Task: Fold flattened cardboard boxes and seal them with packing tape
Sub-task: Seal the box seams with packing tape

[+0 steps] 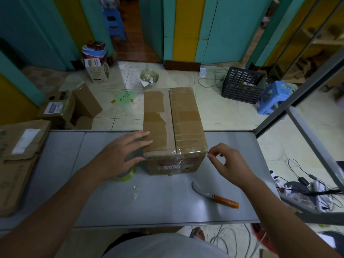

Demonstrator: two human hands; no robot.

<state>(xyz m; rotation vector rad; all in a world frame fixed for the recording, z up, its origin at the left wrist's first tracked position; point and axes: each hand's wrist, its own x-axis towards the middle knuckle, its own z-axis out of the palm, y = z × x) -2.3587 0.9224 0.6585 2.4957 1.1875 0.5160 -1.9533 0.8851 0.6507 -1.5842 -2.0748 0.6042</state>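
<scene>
Box (pixel 186 116) position?
— On the table (pixel 167 202), flaps closed, glossy clear tape over the near edge. Label on the front is unreadable.
— Hands?
— Left hand (pixel 121 153) spread, straight fingers against the box's left top edge. It hides most of the tape roll (pixel 126 176); only a yellowish rim shows. Right hand (pixel 227 164): thumb and forefinger pinched together at the near right corner. Can't tell if clear tape is between them.
— Else?
— Knife (pixel 216 197) on the table, apart from both hands. Flattened cardboard (pixel 16 164) cut off at left.
</scene>
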